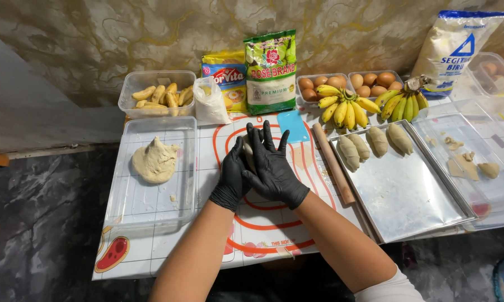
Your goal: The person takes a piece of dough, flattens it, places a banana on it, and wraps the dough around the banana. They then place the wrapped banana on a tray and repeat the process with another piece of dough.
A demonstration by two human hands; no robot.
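Black nitrile-gloved left hand (230, 178) and black-gloved right hand (272, 165) are pressed palm to palm around a pale, elongated dough piece (248, 152), held above the white silicone baking mat with red circles (263, 223). Dough long axis runs roughly vertical in view, top end pointing away toward the wall; most of it is hidden. Right fingers are splayed, pointing up and away; left hand is cupped beneath. Both forearms converge from the near edge. Nearby: wooden rolling pin (333, 163), metal tray (408, 196) with four shaped dough pieces (369, 145), clear plastic tray (151, 196) holding a dough lump (155, 161).
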